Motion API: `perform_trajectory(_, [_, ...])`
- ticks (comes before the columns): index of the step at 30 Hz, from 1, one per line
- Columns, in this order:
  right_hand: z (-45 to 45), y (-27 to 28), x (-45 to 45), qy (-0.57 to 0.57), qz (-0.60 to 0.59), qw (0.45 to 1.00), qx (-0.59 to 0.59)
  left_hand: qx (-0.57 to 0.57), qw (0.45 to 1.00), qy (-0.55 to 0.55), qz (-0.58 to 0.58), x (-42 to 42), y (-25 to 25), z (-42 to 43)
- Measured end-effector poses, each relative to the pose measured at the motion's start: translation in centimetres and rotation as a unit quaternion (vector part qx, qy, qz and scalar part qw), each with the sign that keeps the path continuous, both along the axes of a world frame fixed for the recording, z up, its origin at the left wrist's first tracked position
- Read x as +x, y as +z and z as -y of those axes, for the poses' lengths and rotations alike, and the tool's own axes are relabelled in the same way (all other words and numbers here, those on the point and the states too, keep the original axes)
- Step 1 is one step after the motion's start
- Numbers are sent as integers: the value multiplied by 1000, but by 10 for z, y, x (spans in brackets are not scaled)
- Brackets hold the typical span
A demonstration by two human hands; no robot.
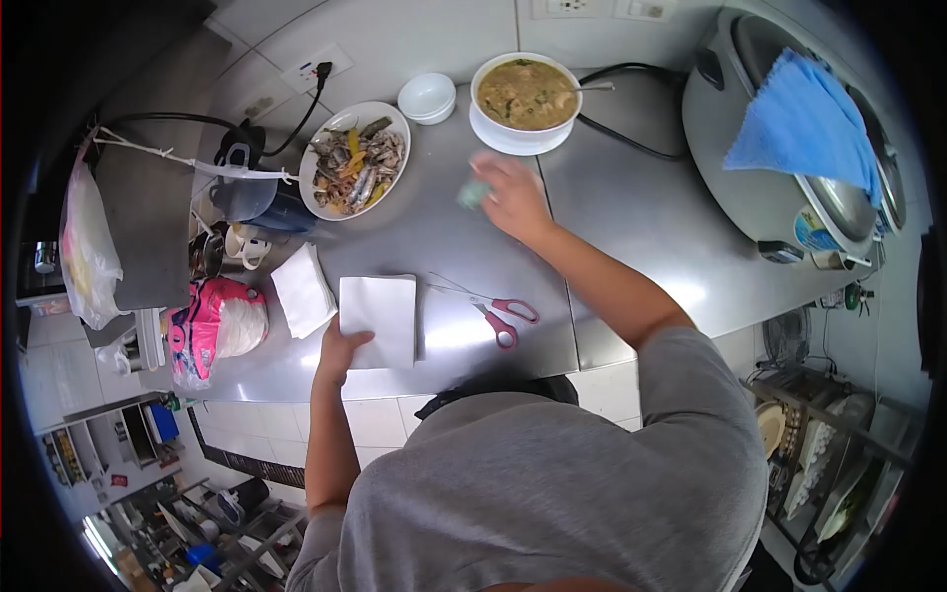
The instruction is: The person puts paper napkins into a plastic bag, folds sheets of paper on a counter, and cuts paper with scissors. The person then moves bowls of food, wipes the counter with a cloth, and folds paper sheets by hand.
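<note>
Probably light and soft, the white stack (387,308) under my left hand (347,347) looks like folded paper or cloth, limp in each layer but a little firmer as a pile. I judge that its layers could slide over one another, so the near left corner, where my thumb lies on top, is a sensible hold, with a flat, gentle pinch through the whole thickness. Whether my fingers reach beneath it I cannot tell. The small green thing (473,193) in my right hand (515,203) seems light and yielding; a loose fingertip hold suits it, and my fingers are closed about it above the steel counter (641,237).

The stack is plain, matt and nearly square, lying flat on the counter between a looser white pile (304,291) and the red-handled scissors (506,321). Its edges look fairly even. The green thing is pale and blurred, its material unclear.
</note>
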State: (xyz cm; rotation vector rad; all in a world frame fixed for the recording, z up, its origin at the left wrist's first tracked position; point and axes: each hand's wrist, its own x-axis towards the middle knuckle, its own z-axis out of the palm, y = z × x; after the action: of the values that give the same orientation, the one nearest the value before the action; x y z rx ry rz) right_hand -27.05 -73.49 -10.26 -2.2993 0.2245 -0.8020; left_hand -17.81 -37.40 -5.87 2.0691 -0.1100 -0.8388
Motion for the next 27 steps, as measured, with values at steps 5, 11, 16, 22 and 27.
perform_trajectory(5, [-20,-38,123,6,-103,983,-154,-24,998,42,-29,-10,-13,-14])
perform_trajectory(11, [-16,-61,97,-41,-138,985,-91,-36,998,44,-37,-16,11,-14])
perform_trajectory(16, [-6,-28,-37,-61,-252,962,-85,-35,999,5,-16,4,7,8])
perform_trajectory(22, [14,-30,-310,-440,-243,855,-130,-133,984,-48,-105,20,-2,90])
perform_trajectory(27, [44,-47,-509,-698,-234,633,241,-212,969,-52,-112,38,-57,174])
